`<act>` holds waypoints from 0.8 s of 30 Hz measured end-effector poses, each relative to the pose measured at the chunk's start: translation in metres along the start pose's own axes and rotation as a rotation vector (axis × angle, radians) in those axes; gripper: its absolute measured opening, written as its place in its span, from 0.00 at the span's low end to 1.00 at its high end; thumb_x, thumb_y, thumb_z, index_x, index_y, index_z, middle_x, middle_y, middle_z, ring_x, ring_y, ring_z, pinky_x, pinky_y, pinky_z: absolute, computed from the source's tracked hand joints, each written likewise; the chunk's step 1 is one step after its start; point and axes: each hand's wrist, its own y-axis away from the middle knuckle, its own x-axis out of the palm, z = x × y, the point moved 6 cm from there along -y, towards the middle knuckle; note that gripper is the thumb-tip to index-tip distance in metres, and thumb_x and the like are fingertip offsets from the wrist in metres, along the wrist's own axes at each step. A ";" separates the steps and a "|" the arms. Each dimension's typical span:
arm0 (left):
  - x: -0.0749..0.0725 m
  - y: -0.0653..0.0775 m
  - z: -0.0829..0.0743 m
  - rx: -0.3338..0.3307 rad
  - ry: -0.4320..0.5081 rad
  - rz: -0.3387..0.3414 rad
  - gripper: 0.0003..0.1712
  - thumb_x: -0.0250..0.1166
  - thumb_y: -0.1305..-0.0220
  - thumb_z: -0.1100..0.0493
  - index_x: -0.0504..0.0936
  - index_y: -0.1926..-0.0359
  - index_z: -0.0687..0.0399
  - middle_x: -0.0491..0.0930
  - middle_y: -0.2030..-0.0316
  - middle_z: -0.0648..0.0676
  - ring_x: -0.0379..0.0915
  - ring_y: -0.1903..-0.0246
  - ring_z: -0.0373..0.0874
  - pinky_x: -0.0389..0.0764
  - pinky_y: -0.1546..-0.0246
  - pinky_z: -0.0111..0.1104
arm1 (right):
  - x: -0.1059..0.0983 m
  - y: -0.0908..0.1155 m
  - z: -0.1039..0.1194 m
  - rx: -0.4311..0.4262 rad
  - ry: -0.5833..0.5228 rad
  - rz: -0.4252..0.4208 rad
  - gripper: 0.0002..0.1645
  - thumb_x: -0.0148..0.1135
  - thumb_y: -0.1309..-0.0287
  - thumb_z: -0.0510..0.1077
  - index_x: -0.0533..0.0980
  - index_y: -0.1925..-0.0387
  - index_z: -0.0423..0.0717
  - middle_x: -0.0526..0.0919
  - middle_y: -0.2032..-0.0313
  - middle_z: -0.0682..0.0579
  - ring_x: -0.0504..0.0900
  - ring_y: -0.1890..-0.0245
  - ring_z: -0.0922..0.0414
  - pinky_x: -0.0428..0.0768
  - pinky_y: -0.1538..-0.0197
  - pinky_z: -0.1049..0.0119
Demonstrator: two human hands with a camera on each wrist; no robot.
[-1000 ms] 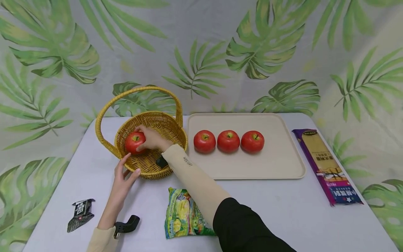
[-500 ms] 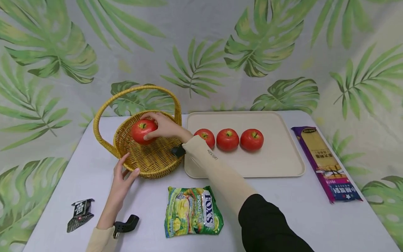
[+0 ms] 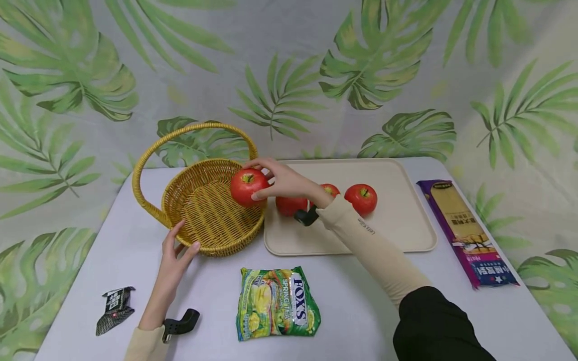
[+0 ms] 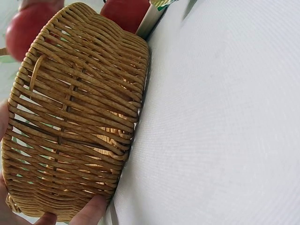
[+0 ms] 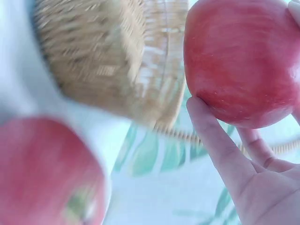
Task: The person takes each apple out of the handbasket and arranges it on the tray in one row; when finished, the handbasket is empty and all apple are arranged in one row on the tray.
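My right hand (image 3: 284,180) holds a red apple (image 3: 248,187) by its sides, over the right rim of the yellow wicker basket (image 3: 164,200). In the right wrist view, the fingers and thumb grip this apple (image 5: 243,61), lifted clear of the basket. My left hand (image 3: 176,263) grips the basket's near-left rim; the left wrist view has fingertips (image 4: 91,211) against the woven wall (image 4: 79,108). Inside, the basket's woven bottom shows with no fruit on it. On the beige tray (image 3: 397,230) stand three more apples (image 3: 361,199) in a row, two partly hidden by my right hand and wrist.
A green FOX'S candy bag (image 3: 277,303) lies in front of the basket. At the right edge is a long purple and gold packet (image 3: 469,233). A small black wrapped packet (image 3: 115,311) lies at front left. The basket's tall handle (image 3: 146,165) arches at the back.
My right hand has lifted the apple out of the basket and carried it rightward toward the tray. The left hand has stayed on the basket rim.
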 end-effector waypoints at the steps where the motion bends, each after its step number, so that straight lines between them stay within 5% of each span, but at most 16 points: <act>1: 0.000 0.000 0.000 0.001 -0.001 -0.001 0.42 0.58 0.30 0.53 0.43 0.24 0.40 0.30 0.28 0.60 0.40 0.33 0.70 0.55 0.40 0.63 | -0.005 0.006 -0.004 0.001 0.003 -0.013 0.40 0.72 0.50 0.48 0.66 0.36 0.52 0.66 0.42 0.49 0.72 0.48 0.50 0.76 0.49 0.60; 13: 0.000 0.001 0.000 0.009 0.000 0.003 0.42 0.57 0.30 0.54 0.43 0.24 0.41 0.30 0.28 0.60 0.41 0.33 0.71 0.56 0.41 0.63 | -0.078 0.087 -0.066 0.124 -0.019 -0.218 0.39 0.71 0.48 0.45 0.65 0.35 0.51 0.67 0.43 0.48 0.73 0.50 0.47 0.75 0.48 0.52; 24: 0.000 0.000 0.000 0.009 0.007 0.008 0.43 0.58 0.31 0.53 0.43 0.24 0.40 0.30 0.28 0.58 0.41 0.33 0.68 0.55 0.40 0.62 | -0.141 0.175 -0.107 0.270 0.040 -0.428 0.40 0.67 0.43 0.44 0.62 0.31 0.51 0.62 0.37 0.45 0.73 0.49 0.44 0.74 0.50 0.55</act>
